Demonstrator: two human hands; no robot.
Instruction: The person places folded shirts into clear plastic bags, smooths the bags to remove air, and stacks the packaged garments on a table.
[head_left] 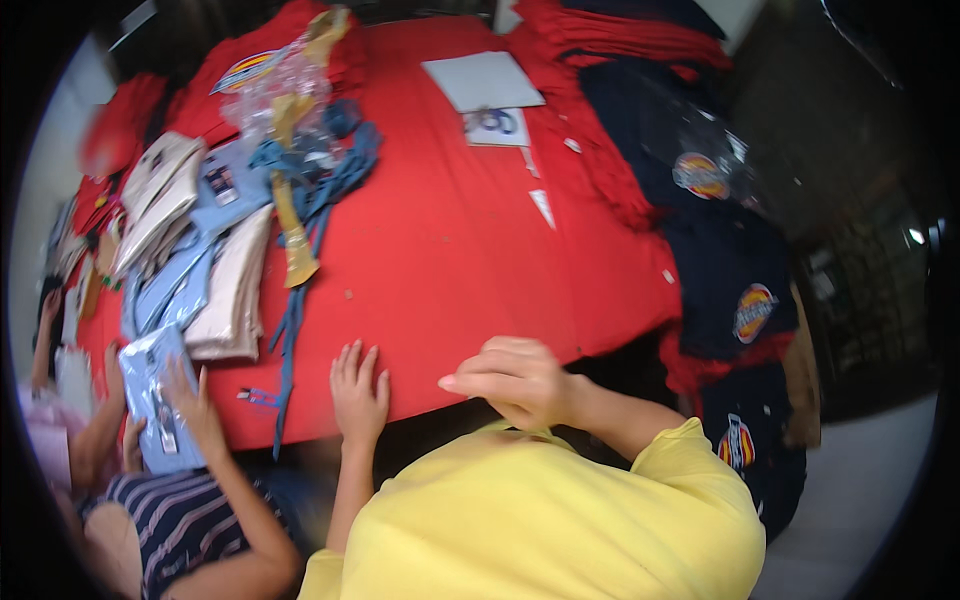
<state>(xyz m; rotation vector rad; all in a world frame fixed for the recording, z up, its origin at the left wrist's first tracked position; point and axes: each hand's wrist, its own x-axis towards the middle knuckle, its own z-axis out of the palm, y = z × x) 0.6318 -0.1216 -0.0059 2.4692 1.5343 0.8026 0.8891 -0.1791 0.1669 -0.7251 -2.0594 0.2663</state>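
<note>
My left hand [360, 393] lies palm down at the near edge of the red cloth [430, 230] that covers the table, fingers stretched out and slightly apart. In front of my chest, just over the table's edge, my right hand [520, 382] is closed, its fingers curled in and one fingertip pointing left. Nothing shows in its grip, though the inside of the palm is turned away. Left of my left hand, a blue fabric strip [290, 340] hangs over the edge beside small dark blue tags [260, 398].
Left, a co-worker's hand [197, 405] rests on a bagged light-blue garment [155, 375]. Folded beige garments [230, 290], crumpled clear plastic [290, 100] and yellowish tape [297, 250] lie beyond. White sheets [482, 80] lie at the back; navy garments with badges [715, 270] line the right edge.
</note>
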